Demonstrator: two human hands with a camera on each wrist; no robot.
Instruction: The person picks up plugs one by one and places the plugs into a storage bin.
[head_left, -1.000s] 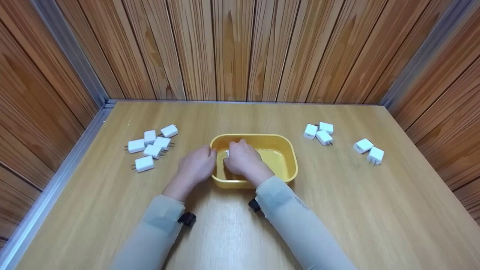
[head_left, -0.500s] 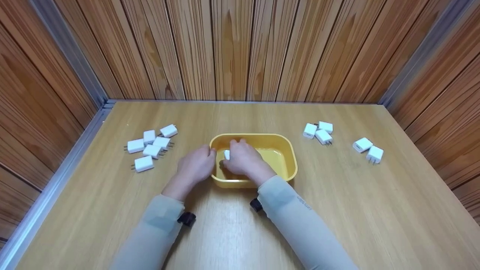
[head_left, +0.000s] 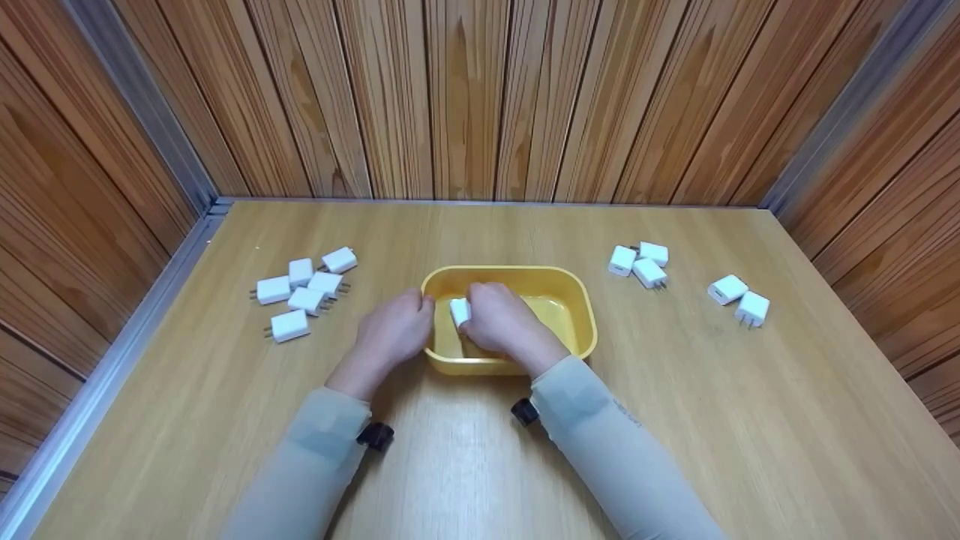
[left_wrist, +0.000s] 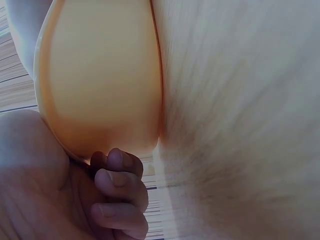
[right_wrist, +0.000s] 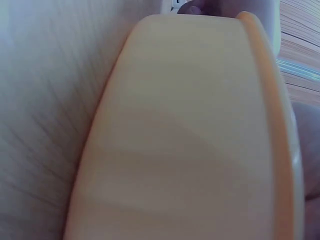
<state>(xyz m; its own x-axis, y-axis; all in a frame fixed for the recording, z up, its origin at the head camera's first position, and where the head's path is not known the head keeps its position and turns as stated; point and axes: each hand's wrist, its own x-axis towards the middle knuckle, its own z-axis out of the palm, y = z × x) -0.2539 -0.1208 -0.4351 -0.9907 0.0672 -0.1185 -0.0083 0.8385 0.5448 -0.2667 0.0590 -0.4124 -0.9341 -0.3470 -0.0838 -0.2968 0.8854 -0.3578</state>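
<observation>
In the head view my right hand (head_left: 506,322) reaches into a yellow plastic tub (head_left: 586,319) with its fingers curled. It pinches a white plug-in charger (head_left: 460,311), whose left part shows beside the thumb; the rest is behind the hand. My left hand (head_left: 394,326) grips the tub's left end at the rim. The left wrist view has that hand's curled fingertips (left_wrist: 117,182) by the end of the tub wall (left_wrist: 105,75). The right wrist view is mostly filled by the tub's near outer wall (right_wrist: 175,125), with the right fingers hidden behind the rim.
Several white chargers (head_left: 289,325) lie in a loose cluster left of the tub, prongs pointing different ways. To the right are a group of three chargers (head_left: 649,274) and a pair (head_left: 727,289). Wood-panelled walls (head_left: 480,105) bound the wooden table (head_left: 450,465) behind and at both sides.
My right hand has shifted slightly right inside the tub, its fingers more curled, and more of the white charger shows beside it. The left hand and the tub have stayed in place.
</observation>
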